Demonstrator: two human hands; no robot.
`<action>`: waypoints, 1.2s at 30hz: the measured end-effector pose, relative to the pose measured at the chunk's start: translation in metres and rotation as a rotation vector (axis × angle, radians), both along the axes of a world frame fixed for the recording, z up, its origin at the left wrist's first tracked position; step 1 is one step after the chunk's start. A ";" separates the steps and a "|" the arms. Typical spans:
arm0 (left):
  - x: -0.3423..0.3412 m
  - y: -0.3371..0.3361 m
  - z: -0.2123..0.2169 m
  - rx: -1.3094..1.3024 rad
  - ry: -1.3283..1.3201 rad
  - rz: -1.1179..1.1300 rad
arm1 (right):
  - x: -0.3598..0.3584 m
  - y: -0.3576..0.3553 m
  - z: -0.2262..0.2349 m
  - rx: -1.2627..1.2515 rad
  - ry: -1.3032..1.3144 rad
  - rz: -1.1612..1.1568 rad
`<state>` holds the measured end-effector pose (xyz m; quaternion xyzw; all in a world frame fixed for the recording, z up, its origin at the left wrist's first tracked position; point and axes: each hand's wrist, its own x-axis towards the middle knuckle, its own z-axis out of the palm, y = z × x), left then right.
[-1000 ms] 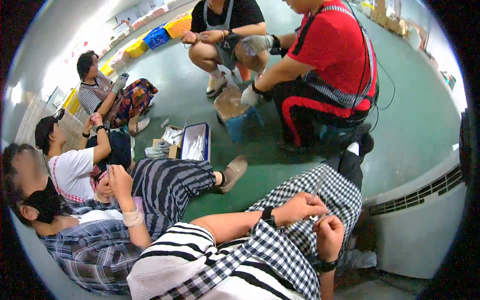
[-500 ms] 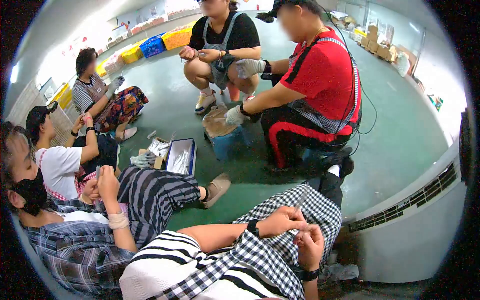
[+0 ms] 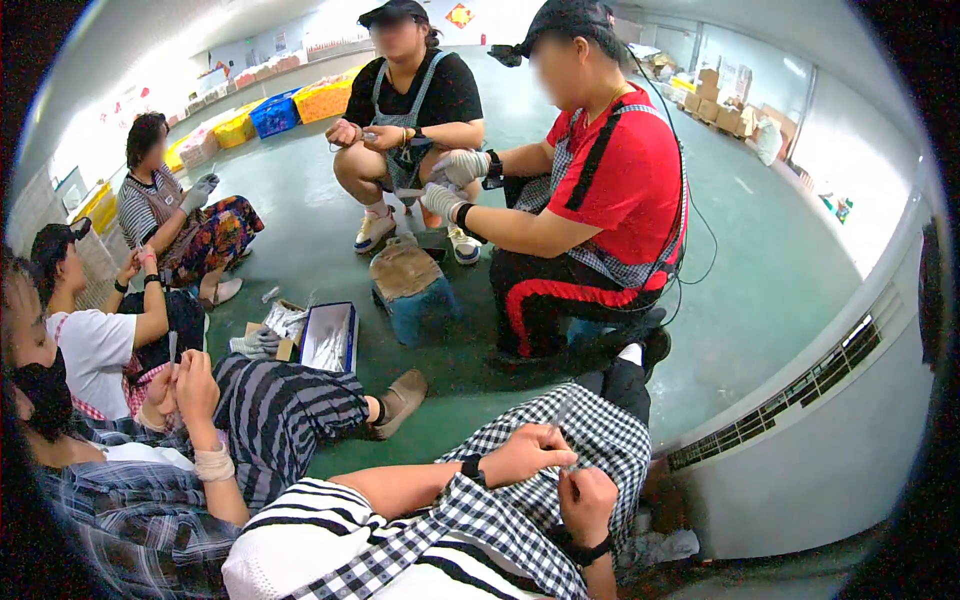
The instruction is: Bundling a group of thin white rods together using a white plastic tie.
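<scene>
My left hand (image 3: pixel 525 453) is closed in a pinch above the lap of a black-and-white checked apron (image 3: pixel 600 425). From its fingertips a thin, greyish, see-through-looking piece (image 3: pixel 566 408) sticks up and away; its exact kind is too blurred to tell. Just below and to the right, my right hand (image 3: pixel 588 500) is also closed, thumb and forefinger pressed together close to the left fingertips. Whatever it pinches is too small to make out. Both wrists wear black bands.
Several people sit or squat around. Ahead are a blue stool (image 3: pixel 418 310) with a brown top, a blue-edged box (image 3: pixel 330 338) of slender silvery pieces, and a carton (image 3: pixel 285 325) beside it. A white cabinet (image 3: pixel 790 470) with a dark grille stands at my right.
The view has shifted right and up slightly. My hands stay close together, with a little more gap between them. The person in red has raised a gloved hand from the stool to the other glove.
</scene>
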<state>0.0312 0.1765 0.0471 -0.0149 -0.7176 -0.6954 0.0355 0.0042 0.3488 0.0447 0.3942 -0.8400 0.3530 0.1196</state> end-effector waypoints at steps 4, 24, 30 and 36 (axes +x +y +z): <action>-0.004 -0.005 0.007 0.091 -0.064 -0.062 | 0.004 -0.003 0.002 -0.338 -0.624 0.049; -0.009 -0.008 0.004 0.140 -0.101 -0.032 | 0.004 -0.001 0.003 -0.178 -0.565 -0.019; -0.006 -0.014 0.010 0.015 -0.013 -0.065 | -0.003 0.005 -0.019 -0.544 -1.284 0.186; -0.005 -0.015 0.014 0.044 -0.003 -0.056 | -0.002 0.003 -0.022 -0.648 -1.289 0.181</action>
